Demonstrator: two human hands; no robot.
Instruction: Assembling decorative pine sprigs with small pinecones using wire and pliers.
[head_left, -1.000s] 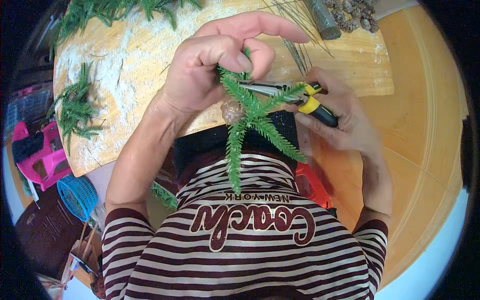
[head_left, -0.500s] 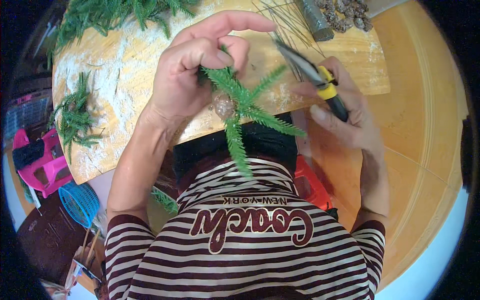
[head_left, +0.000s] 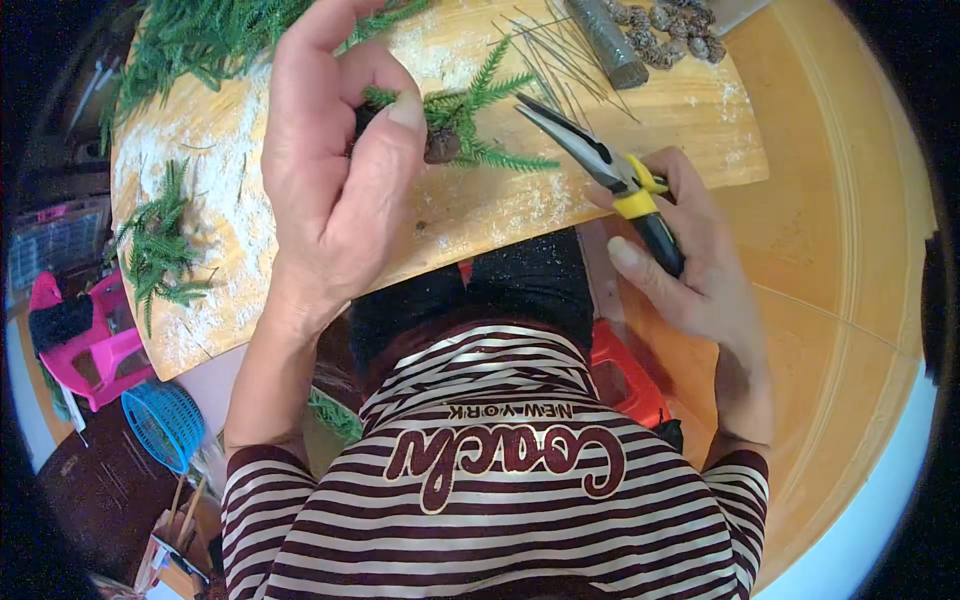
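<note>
Between the thumb and fingers of my left hand [head_left: 345, 170] is a green artificial pine sprig [head_left: 480, 105], raised over the table. A brown pine cone [head_left: 441, 146] sits at the sprig's middle, beside my thumb tip. The sprig's stem end is hidden by my hand. My right hand [head_left: 690, 240] is closed around the black and yellow handles of long-nose pliers [head_left: 590, 150]. The pliers' jaws point up and left toward the sprig, apart from it.
Green pine branches [head_left: 200, 50] are heaped at the far left of the white-dusted wooden table [head_left: 230, 200]; another sprig [head_left: 162, 245] lies near its left edge. Thin wires [head_left: 560, 65], a grey wrapped bundle [head_left: 610, 45] and several pine cones [head_left: 675, 35] lie far right. A blue basket [head_left: 163, 425] stands lower left.
My left hand has turned and shifted left and slightly up, tilting the sprig away from me. The pliers have moved slightly down and left, with their jaws now plainly visible.
</note>
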